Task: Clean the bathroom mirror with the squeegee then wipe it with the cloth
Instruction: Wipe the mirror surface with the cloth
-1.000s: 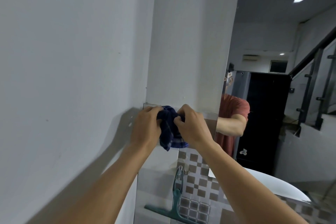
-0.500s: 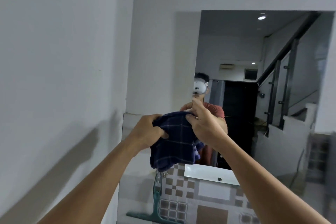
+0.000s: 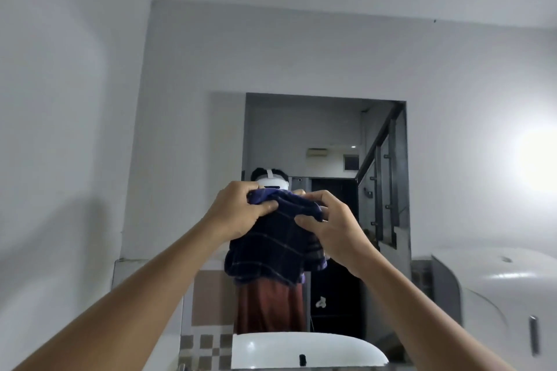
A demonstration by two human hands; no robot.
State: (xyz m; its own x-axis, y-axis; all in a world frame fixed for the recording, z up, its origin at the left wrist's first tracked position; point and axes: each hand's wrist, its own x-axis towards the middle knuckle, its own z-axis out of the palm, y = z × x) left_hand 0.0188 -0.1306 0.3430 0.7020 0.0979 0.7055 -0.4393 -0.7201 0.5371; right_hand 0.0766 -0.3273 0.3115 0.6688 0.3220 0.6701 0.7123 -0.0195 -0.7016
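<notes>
The dark blue checked cloth (image 3: 271, 247) hangs in front of the bathroom mirror (image 3: 331, 135), held up by both hands at its top edge. My left hand (image 3: 238, 211) pinches the cloth's upper left corner. My right hand (image 3: 334, 226) grips its upper right part. The cloth covers the lower middle of the mirror, which reflects a person with a white headset and a red shirt. The squeegee is out of view.
A white wall (image 3: 60, 129) closes in on the left. A white dispenser box (image 3: 494, 289) is mounted on the wall to the right of the mirror. The white basin rim (image 3: 301, 349) shows at the bottom, with checked tiles (image 3: 205, 343) beside it.
The view has swung right and up, so the whole mirror is now centred. Both hands have lifted the cloth and spread it further open. The squeegee has dropped out of view.
</notes>
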